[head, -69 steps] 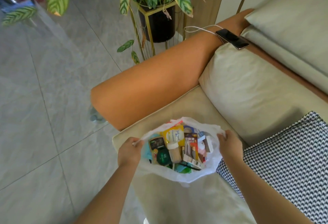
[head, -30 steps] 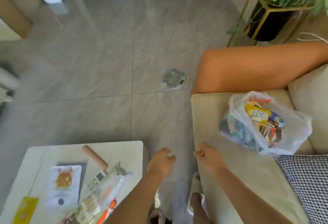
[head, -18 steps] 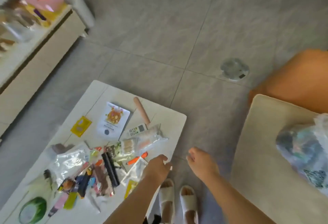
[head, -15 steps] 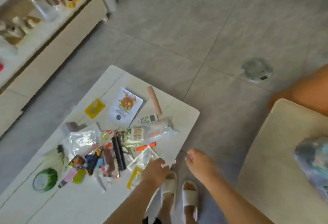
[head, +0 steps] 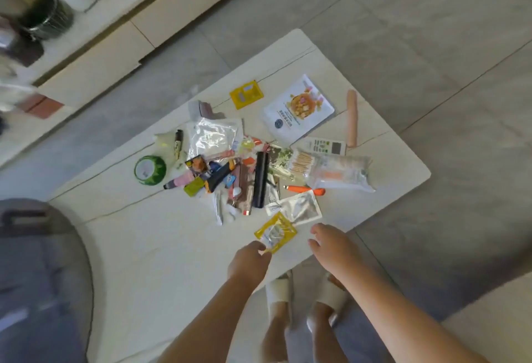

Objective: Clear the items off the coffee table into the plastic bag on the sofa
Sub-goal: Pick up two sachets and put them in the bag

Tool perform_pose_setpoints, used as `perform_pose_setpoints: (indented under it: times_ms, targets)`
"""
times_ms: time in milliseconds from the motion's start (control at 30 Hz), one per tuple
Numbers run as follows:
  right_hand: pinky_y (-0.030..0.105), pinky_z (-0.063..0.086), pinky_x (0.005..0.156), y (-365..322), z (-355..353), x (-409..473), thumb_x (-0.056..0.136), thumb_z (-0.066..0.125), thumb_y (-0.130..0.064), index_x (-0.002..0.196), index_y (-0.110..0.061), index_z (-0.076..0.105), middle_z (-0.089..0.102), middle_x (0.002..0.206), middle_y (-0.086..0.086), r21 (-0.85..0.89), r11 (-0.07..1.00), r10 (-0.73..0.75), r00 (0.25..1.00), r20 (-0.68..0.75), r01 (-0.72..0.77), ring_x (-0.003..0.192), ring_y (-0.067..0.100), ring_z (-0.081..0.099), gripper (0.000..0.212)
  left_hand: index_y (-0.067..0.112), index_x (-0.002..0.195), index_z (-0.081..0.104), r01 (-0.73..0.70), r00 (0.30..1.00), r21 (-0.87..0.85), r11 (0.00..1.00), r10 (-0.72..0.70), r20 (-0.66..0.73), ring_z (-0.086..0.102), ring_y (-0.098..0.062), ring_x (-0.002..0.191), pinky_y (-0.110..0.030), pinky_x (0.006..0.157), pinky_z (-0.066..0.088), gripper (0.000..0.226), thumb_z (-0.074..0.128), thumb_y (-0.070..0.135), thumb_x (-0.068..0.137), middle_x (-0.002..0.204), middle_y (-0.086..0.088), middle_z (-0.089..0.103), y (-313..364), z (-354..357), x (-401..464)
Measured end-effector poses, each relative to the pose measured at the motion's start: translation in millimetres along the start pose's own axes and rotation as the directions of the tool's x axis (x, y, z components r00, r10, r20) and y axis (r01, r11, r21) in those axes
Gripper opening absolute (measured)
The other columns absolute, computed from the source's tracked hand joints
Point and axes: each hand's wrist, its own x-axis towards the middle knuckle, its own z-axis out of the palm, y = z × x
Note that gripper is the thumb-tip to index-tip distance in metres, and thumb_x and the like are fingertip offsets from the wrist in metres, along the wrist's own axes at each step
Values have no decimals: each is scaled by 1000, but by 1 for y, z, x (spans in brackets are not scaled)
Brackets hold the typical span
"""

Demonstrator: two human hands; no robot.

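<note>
A: Left hand (head: 249, 259)?
B: Over the near tabletop (head: 161, 250) edge, fingers curled, fingertips pinching or touching the near corner of the yellow sachet (head: 275, 232). Grip not confirmable; sachet lying flat on the surface.

A: Right hand (head: 331, 246)?
B: Loosely open, fingers spread, holding nothing. Hovering at the tabletop's near right edge, just beside the sachet and a clear packet (head: 296, 208).

A: Items left to clear?
B: Heaped at the centre: black tube (head: 260, 179), orange pen (head: 305, 190), cotton-swab pack (head: 331, 171), clear pouch (head: 213, 136), mixed small wrappers too blurred to name. Green tape roll (head: 150, 170) apart on the left. Farther back: white mask packet (head: 299, 109), yellow card (head: 246, 94), pink stick (head: 351, 118), with a remote (head: 324, 146) at the stick's near end.

A: Bag and sofa?
B: Bag out of frame. Pale cushion corner (head: 495, 325) visible bottom right only.

A: Surroundings?
B: Grey tiled floor (head: 417, 31); low cabinet (head: 100, 46) top left with blurred jars. Slippered feet (head: 302, 296) below the hands.
</note>
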Motion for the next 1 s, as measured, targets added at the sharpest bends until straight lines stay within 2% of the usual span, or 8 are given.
perform_pose_setpoints:
  times_ms: [100, 333, 500, 600, 667, 800, 900, 1000]
  targets:
    - [34, 47, 92, -7, 13, 19, 95, 44, -31, 129, -22, 48, 55, 129, -2, -48, 998, -37, 999, 16, 38, 119, 18, 51, 36, 25, 124, 56, -15, 1000, 8, 1000, 15, -1, 55, -17, 116, -27, 95, 46, 34, 48, 35, 92, 125, 1, 59, -13, 3, 19]
    - [30, 46, 85, -14, 35, 88, 94, 45, -21, 131, -21, 44, 51, 129, -3, -247, 961, -132, 991, -18, 123, 119, 18, 45, 37, 25, 134, 48, -116, 993, 99, 988, 118, -21, 43, -18, 125, -31, 97, 43, 42, 52, 31, 93, 133, 1, 48, -31, 23, 96]
    - [32, 44, 96, -10, 60, 137, 90, 54, -13, 132, -15, 45, 47, 135, 1, -302, 924, -254, 967, -34, 232, 129, 20, 39, 44, 26, 139, 38, -186, 981, 180, 966, 192, -18, 35, -20, 129, -32, 98, 41, 51, 56, 30, 91, 137, 1, 41, -34, 46, 144]
    - [36, 50, 86, -5, 73, 156, 76, 69, -7, 118, -9, 55, 57, 124, 7, -405, 862, -362, 929, -73, 304, 118, 29, 51, 44, 26, 136, 38, -168, 982, 223, 960, 182, -43, 36, -21, 127, -32, 99, 39, 53, 60, 33, 88, 135, 0, 40, -37, 60, 160]
    - [40, 55, 78, -1, 80, 166, 67, 76, -7, 110, -9, 59, 62, 116, 8, -461, 833, -384, 920, -83, 306, 110, 31, 56, 46, 25, 132, 39, -137, 983, 268, 954, 165, -85, 39, -22, 124, -32, 98, 37, 53, 63, 35, 86, 132, -1, 41, -37, 66, 168]
    - [42, 52, 76, 5, 89, 177, 68, 77, -15, 111, -11, 61, 65, 109, 7, -551, 784, -419, 899, -131, 285, 103, 31, 58, 46, 24, 128, 40, -121, 979, 334, 935, 169, -118, 43, -21, 121, -32, 98, 35, 53, 66, 39, 84, 126, 0, 46, -37, 75, 179]
    - [39, 48, 75, 10, 90, 180, 68, 77, -18, 112, -12, 62, 64, 94, 7, -618, 756, -406, 894, -187, 214, 91, 31, 57, 48, 25, 126, 43, -122, 983, 326, 938, 158, -89, 44, -21, 120, -33, 98, 34, 49, 64, 41, 85, 124, 0, 48, -36, 75, 184]
    - [37, 45, 68, 14, 89, 175, 57, 84, -19, 89, -11, 64, 59, 78, 7, -640, 753, -359, 911, -204, 154, 79, 30, 55, 39, 28, 130, 44, -112, 989, 309, 944, 135, -53, 42, -23, 122, -34, 98, 34, 46, 59, 41, 87, 126, -2, 48, -37, 72, 184]
